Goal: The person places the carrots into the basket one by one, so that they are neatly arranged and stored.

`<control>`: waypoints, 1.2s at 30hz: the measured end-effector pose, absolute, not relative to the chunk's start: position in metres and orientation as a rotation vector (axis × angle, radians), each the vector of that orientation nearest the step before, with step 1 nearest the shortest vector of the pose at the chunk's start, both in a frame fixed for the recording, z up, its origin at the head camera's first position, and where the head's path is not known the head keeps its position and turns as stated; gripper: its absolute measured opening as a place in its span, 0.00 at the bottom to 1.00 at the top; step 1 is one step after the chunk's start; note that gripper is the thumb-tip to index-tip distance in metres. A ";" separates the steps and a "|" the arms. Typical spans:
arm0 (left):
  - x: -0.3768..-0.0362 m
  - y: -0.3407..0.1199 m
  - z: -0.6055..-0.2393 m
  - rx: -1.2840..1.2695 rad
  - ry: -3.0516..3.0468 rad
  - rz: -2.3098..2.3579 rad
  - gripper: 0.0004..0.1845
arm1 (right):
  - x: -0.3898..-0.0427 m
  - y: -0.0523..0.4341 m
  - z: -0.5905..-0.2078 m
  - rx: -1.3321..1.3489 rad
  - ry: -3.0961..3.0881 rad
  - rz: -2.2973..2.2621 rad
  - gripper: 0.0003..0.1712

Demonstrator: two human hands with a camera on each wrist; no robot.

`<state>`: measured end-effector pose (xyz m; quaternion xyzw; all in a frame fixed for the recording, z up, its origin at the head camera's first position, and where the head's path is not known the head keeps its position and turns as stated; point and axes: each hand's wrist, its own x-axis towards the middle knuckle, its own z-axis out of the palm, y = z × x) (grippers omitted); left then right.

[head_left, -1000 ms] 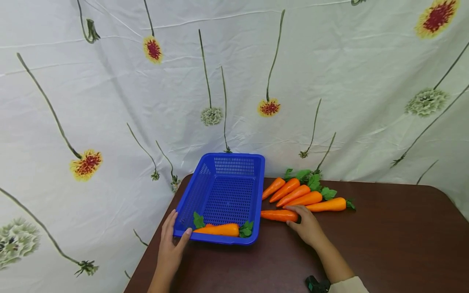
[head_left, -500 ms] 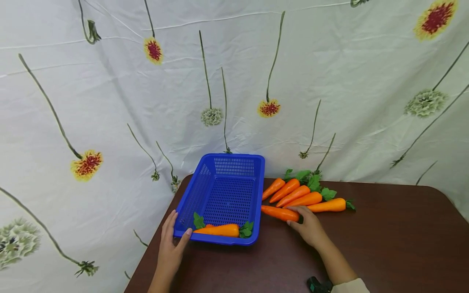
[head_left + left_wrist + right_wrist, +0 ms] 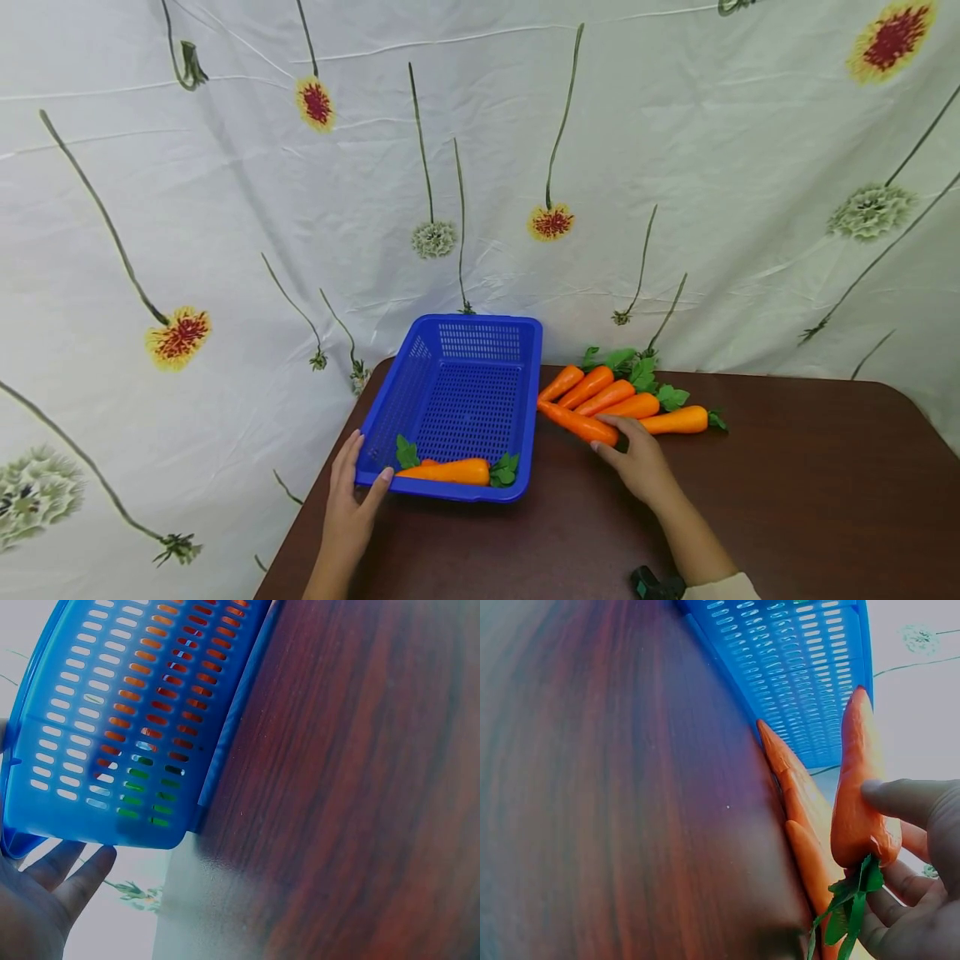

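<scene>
My right hand [image 3: 643, 467] pinches a carrot [image 3: 576, 422] between thumb and fingers near its leafy end. Its tip points to the blue basket [image 3: 465, 493], and in the right wrist view the held carrot [image 3: 859, 780] stands above other carrots [image 3: 799, 784]. My left hand [image 3: 348, 504] rests at the basket's near left corner, thumb on the near rim and fingers along the left side. Those fingers look straight in the left wrist view, against the outside of the basket wall [image 3: 97, 802]. Inside the basket an orange carrot [image 3: 450, 472] with green leaves lies along the near wall, partly covering another.
Right of the basket, several carrots [image 3: 588, 387] lie side by side, leaves pointing away from it. A dark wooden table [image 3: 795, 483] carries everything. A flower-printed white cloth [image 3: 480, 167] hangs behind. A small black device [image 3: 654, 583] is by the right forearm.
My right hand has lifted the carrot and moved slightly up and right; its tip has swung up beside the basket's right rim, over the row. The left hand has stayed still.
</scene>
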<state>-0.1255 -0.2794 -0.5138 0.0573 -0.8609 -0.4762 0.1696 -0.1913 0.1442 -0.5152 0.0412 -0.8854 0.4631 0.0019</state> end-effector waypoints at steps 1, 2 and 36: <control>-0.126 -0.280 -0.514 0.164 -2.447 -1.355 0.39 | -0.191 0.145 -0.514 0.131 -2.778 1.450 0.29; -0.126 -0.280 -0.514 0.165 -2.447 -1.356 0.39 | -0.191 0.145 -0.514 0.124 -2.780 1.451 0.29; -0.125 -0.279 -0.513 0.166 -2.443 -1.356 0.39 | -0.181 0.125 -0.482 0.203 -2.633 1.461 0.29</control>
